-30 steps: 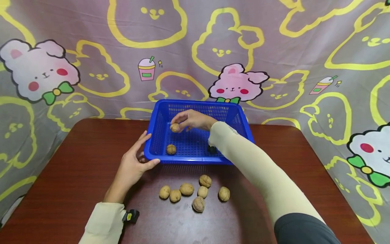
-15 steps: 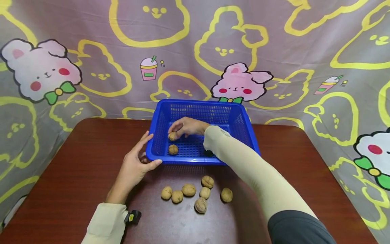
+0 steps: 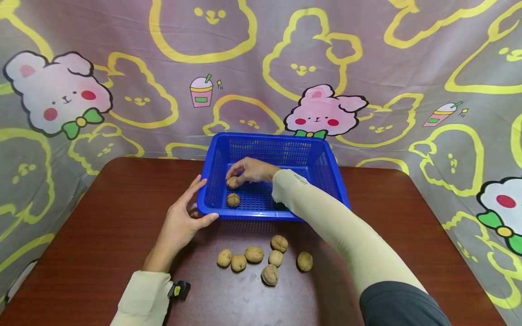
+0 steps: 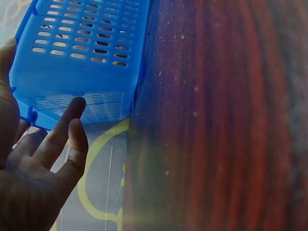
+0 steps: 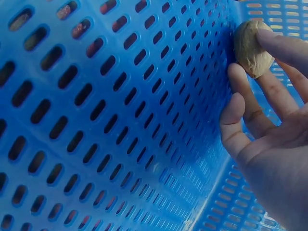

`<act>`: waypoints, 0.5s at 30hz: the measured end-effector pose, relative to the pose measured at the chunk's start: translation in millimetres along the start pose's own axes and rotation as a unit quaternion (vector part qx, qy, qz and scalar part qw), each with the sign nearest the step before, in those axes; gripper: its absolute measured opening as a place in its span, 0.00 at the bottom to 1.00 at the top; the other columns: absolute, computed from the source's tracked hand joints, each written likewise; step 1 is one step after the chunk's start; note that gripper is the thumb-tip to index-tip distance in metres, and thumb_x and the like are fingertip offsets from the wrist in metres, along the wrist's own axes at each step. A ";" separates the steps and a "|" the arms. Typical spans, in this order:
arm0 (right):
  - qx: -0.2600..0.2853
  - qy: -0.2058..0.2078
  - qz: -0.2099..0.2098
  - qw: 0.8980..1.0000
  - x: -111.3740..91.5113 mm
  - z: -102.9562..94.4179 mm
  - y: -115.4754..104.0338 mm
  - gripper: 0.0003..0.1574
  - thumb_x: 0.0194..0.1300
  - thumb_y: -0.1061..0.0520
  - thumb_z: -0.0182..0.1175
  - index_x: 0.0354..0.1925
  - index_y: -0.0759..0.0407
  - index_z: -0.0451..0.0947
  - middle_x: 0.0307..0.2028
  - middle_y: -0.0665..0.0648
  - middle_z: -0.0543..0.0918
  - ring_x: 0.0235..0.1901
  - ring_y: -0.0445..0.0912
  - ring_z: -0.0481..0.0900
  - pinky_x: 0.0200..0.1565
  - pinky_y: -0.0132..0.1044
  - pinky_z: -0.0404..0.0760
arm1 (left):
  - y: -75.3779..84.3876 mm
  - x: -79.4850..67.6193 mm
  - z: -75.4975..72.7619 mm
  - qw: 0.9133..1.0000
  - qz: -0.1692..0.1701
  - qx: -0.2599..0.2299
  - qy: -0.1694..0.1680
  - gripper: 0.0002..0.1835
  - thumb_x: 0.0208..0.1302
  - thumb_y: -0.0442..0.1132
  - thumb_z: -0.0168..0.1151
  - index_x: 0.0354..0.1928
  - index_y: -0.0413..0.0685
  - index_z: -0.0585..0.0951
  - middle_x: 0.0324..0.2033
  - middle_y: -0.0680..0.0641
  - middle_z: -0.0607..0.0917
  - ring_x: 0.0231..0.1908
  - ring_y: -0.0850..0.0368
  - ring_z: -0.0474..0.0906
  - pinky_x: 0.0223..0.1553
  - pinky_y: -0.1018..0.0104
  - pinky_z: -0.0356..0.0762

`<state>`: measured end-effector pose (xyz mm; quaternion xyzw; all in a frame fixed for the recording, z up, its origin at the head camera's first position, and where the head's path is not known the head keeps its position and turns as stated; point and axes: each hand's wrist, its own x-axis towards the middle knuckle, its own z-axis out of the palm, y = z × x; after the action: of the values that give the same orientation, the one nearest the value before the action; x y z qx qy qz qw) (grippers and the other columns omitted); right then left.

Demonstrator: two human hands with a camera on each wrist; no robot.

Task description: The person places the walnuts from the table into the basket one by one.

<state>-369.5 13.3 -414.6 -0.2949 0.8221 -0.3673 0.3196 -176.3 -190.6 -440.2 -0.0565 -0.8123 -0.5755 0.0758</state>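
A blue perforated plastic basket [image 3: 261, 214] stands on the table. My left hand [image 3: 179, 222] grips its near left corner, thumb on the front rim and index finger at the left rim. In the left wrist view, other fingers [image 4: 72, 130] spread by the outer wall. Reaching inside, my right hand [image 3: 256, 170] pinches a walnut [image 3: 231, 182] low by the basket floor. The right wrist view shows that walnut [image 5: 250, 50] between thumb and fingertips, right at the blue mesh. Another walnut [image 3: 233, 200] lies in the basket's near left part.
In front of the basket, several walnuts [image 3: 254, 254] lie loose on the brown table [image 3: 102, 217], one walnut [image 3: 304, 261] apart to the right. A patterned cloth [image 3: 244, 59] hangs behind the table.
My right hand has lowered the walnut toward the basket floor, closer to the other walnut. The left hand keeps its grip on the corner; the view has shifted slightly.
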 end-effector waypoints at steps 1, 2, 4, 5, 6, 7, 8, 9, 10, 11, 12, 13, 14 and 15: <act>-0.002 -0.001 -0.001 1.000 0.1 0.1 0.4 0.21 0.66 0.65 0.69 0.57 0.59 0.86 0.58 0.56 0.87 0.44 0.41 0.78 0.39 0.39 0.76 | 0.1 -0.1 0.1 1.000 0.001 -0.001 0.000 0.48 0.56 0.30 0.80 0.79 0.50 0.68 0.83 0.51 0.57 0.61 0.41 0.82 0.48 0.82 0.79; -0.003 -0.002 -0.002 1.000 0.0 0.2 0.5 0.21 0.66 0.65 0.69 0.57 0.58 0.86 0.58 0.56 0.86 0.44 0.42 0.78 0.39 0.39 0.76 | 0.1 -0.3 0.1 1.000 0.002 0.001 0.000 0.48 0.56 0.30 0.80 0.79 0.49 0.68 0.83 0.50 0.57 0.61 0.40 0.82 0.48 0.83 0.79; -0.006 -0.004 -0.003 1.000 -0.3 0.6 0.7 0.21 0.66 0.65 0.69 0.57 0.58 0.86 0.59 0.55 0.86 0.47 0.42 0.78 0.40 0.40 0.77 | 0.6 -0.7 0.3 1.000 0.004 0.000 0.000 0.48 0.56 0.30 0.80 0.78 0.49 0.68 0.83 0.49 0.57 0.60 0.39 0.82 0.48 0.83 0.79; -0.007 -0.005 -0.003 1.000 -0.6 0.8 0.7 0.20 0.66 0.65 0.69 0.57 0.57 0.86 0.59 0.55 0.86 0.47 0.43 0.78 0.40 0.41 0.77 | 0.4 -0.8 0.3 1.000 0.003 0.000 0.000 0.48 0.56 0.29 0.80 0.78 0.49 0.68 0.83 0.48 0.57 0.60 0.39 0.82 0.48 0.83 0.79; -0.008 -0.007 -0.005 1.000 -0.8 1.0 0.6 0.20 0.66 0.65 0.69 0.57 0.57 0.86 0.59 0.55 0.86 0.48 0.43 0.78 0.40 0.41 0.76 | 0.1 -0.7 0.5 1.000 0.005 0.000 0.000 0.48 0.56 0.29 0.80 0.78 0.48 0.68 0.83 0.48 0.57 0.60 0.38 0.82 0.48 0.83 0.79; -0.007 -0.007 -0.005 1.000 -1.3 1.1 0.4 0.20 0.66 0.65 0.69 0.56 0.57 0.86 0.59 0.55 0.86 0.48 0.43 0.78 0.41 0.41 0.76 | 0.0 -0.7 0.7 1.000 0.005 -0.001 0.000 0.48 0.56 0.29 0.80 0.78 0.48 0.68 0.83 0.48 0.57 0.60 0.38 0.82 0.48 0.83 0.79; -0.007 -0.008 -0.005 1.000 -1.8 1.3 -0.1 0.20 0.66 0.65 0.69 0.56 0.57 0.86 0.59 0.55 0.86 0.48 0.44 0.78 0.41 0.41 0.76 | -0.4 -0.6 0.7 1.000 0.006 -0.001 0.000 0.48 0.56 0.29 0.80 0.78 0.48 0.68 0.83 0.48 0.57 0.60 0.38 0.82 0.48 0.83 0.79; -0.006 -0.008 -0.005 1.000 -2.4 1.5 -0.5 0.20 0.66 0.65 0.69 0.56 0.57 0.86 0.59 0.54 0.86 0.48 0.44 0.79 0.41 0.42 0.76 | -0.5 -0.4 0.8 1.000 0.005 -0.002 0.000 0.48 0.56 0.29 0.79 0.78 0.48 0.68 0.83 0.49 0.57 0.60 0.38 0.82 0.48 0.83 0.79; -0.005 -0.009 -0.004 1.000 -3.1 1.5 -1.0 0.20 0.66 0.65 0.69 0.57 0.56 0.86 0.59 0.54 0.86 0.49 0.44 0.79 0.42 0.42 0.76 | -1.0 -0.1 0.8 1.000 0.005 -0.002 0.000 0.48 0.56 0.29 0.80 0.78 0.48 0.68 0.83 0.50 0.57 0.60 0.39 0.82 0.48 0.83 0.79; -0.003 -0.010 -0.003 1.000 -3.8 1.5 -1.6 0.20 0.67 0.65 0.69 0.57 0.56 0.86 0.60 0.55 0.86 0.49 0.44 0.79 0.42 0.43 0.76 | -1.3 0.2 0.8 1.000 0.005 -0.003 0.000 0.48 0.56 0.29 0.79 0.78 0.48 0.68 0.83 0.50 0.57 0.60 0.39 0.82 0.48 0.83 0.79; -0.003 -0.010 -0.001 1.000 -4.5 1.4 -2.2 0.20 0.67 0.64 0.69 0.57 0.56 0.86 0.60 0.54 0.86 0.50 0.44 0.79 0.44 0.43 0.77 | -1.4 0.3 0.7 1.000 0.005 -0.003 0.000 0.48 0.56 0.29 0.80 0.78 0.49 0.68 0.83 0.51 0.57 0.60 0.40 0.82 0.48 0.83 0.79; -0.003 -0.011 0.001 1.000 -5.3 1.1 -2.7 0.21 0.67 0.64 0.69 0.58 0.56 0.86 0.61 0.54 0.85 0.51 0.44 0.79 0.46 0.44 0.78 | -1.4 0.3 0.6 1.000 0.004 -0.004 -0.001 0.48 0.56 0.29 0.80 0.78 0.49 0.68 0.83 0.52 0.57 0.60 0.40 0.82 0.48 0.83 0.79; -0.005 -0.011 0.003 1.000 -6.1 0.5 -3.1 0.21 0.67 0.63 0.69 0.58 0.56 0.86 0.62 0.54 0.85 0.53 0.45 0.79 0.48 0.45 0.79 | -1.6 0.4 0.5 1.000 0.003 -0.004 0.000 0.48 0.56 0.29 0.80 0.78 0.49 0.68 0.83 0.52 0.57 0.60 0.41 0.82 0.48 0.83 0.79; -0.011 -0.011 0.004 1.000 -7.3 -0.4 -3.7 0.22 0.67 0.63 0.69 0.59 0.55 0.86 0.62 0.54 0.85 0.55 0.45 0.80 0.50 0.46 0.80 | -1.7 0.3 0.3 1.000 0.002 -0.004 0.000 0.48 0.56 0.29 0.80 0.78 0.50 0.68 0.83 0.52 0.57 0.60 0.41 0.82 0.48 0.83 0.79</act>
<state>-364.4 16.7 -409.2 -0.2989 0.8240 -0.3533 0.3268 -176.8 -190.9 -441.9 -0.0588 -0.8096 -0.5790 0.0764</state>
